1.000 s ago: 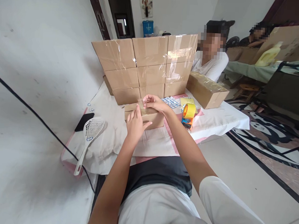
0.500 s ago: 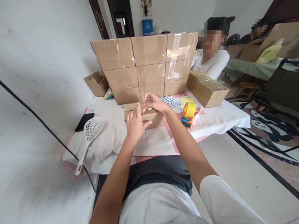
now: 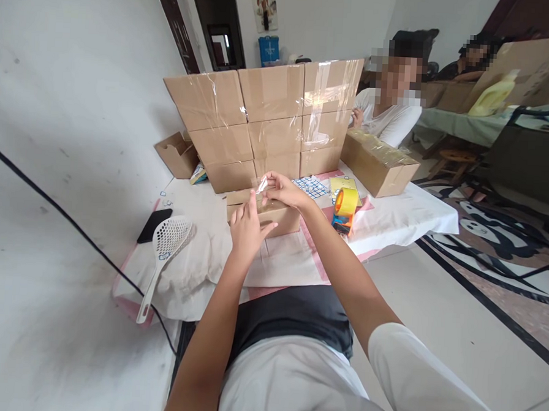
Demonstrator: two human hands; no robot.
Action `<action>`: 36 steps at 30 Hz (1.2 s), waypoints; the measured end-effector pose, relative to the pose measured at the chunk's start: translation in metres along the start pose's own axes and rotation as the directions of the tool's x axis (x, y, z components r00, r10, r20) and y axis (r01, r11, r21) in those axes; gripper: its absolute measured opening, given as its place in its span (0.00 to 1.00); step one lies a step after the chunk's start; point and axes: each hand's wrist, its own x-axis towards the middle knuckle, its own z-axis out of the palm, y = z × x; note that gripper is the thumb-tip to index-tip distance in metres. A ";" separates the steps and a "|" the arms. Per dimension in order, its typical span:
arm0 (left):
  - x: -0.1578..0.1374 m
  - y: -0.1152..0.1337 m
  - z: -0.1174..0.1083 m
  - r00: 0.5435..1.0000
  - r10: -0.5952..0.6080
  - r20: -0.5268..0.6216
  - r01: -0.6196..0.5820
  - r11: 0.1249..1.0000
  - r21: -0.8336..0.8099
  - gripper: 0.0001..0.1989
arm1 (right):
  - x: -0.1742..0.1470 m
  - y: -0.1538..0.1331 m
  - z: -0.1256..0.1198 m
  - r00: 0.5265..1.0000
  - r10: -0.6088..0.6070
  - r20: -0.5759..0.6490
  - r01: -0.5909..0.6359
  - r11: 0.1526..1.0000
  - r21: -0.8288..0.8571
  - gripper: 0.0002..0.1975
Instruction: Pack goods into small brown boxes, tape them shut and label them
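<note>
A small cardboard carton (image 3: 283, 219) lay on the cloth-covered surface (image 3: 201, 201), straight in front of the person and just before a tall stack of taped cartons (image 3: 276, 135). The left hand (image 3: 245, 228) was at the carton's near side, its fingers extended and its thumb spread away from them, open rather than closed around anything. The right hand (image 3: 282, 190) was bent over the carton's top, thumb and fingers drawn together on a shiny strip of clear tape (image 3: 261, 184), close to the left hand's index fingertip; whether that fingertip touched the strip could not be told. To the right of the carton stood a tape dispenser (image 3: 346, 203) with a yellow roll, near a yellow sheet (image 3: 338, 187) and a blue-patterned sheet (image 3: 311, 186). Farther right lay a long taped box (image 3: 378, 163). On the left, a white slotted skimmer (image 3: 169, 240) rested beside a dark flat object (image 3: 152, 225), and an open box (image 3: 178, 156) sat by the wall, left of the stack. Behind the long box, another person in a white top (image 3: 384, 119) had one hand next to the stack's right edge.
</note>
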 end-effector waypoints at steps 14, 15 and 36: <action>-0.001 -0.004 0.000 1.000 -0.018 -0.009 0.018 0.998 -0.064 0.55 | -0.002 0.002 0.001 1.000 0.018 0.016 -0.018 1.000 0.002 0.18; -0.001 -0.004 0.001 1.000 -0.017 -0.010 0.016 0.998 -0.065 0.55 | -0.002 0.001 0.001 1.000 0.021 0.013 -0.021 1.000 0.012 0.18; -0.002 -0.003 -0.003 1.000 -0.013 -0.005 0.013 0.997 -0.070 0.51 | -0.008 -0.002 0.006 1.000 -0.025 0.015 0.026 0.997 -0.077 0.19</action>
